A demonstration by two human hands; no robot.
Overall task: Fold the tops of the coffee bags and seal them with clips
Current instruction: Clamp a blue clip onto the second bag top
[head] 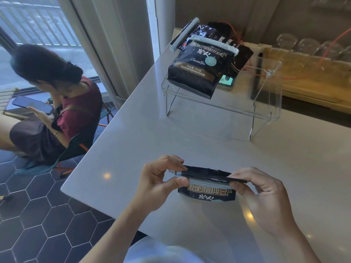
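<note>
A black coffee bag [207, 192] with gold lettering stands on the grey table [133, 141] in front of me, its top folded over. A long grey clip [209, 182] lies across the fold. My left hand [157, 184] pinches the clip's left end with thumb and fingers. My right hand [264, 194] pinches its right end and the bag's top edge. Farther back, a second black coffee bag [199, 71] with a grey clip [214, 44] on its top leans on a clear acrylic stand [266, 111]. More black bags and another clip [185, 34] lie behind it.
A person [57, 103] sits at the left beside the table with a phone. A wooden tray [307, 73] with upturned glasses stands at the back right. A phone [227, 80] lies under the stand. The table's left edge drops to a dark hexagon-tiled floor.
</note>
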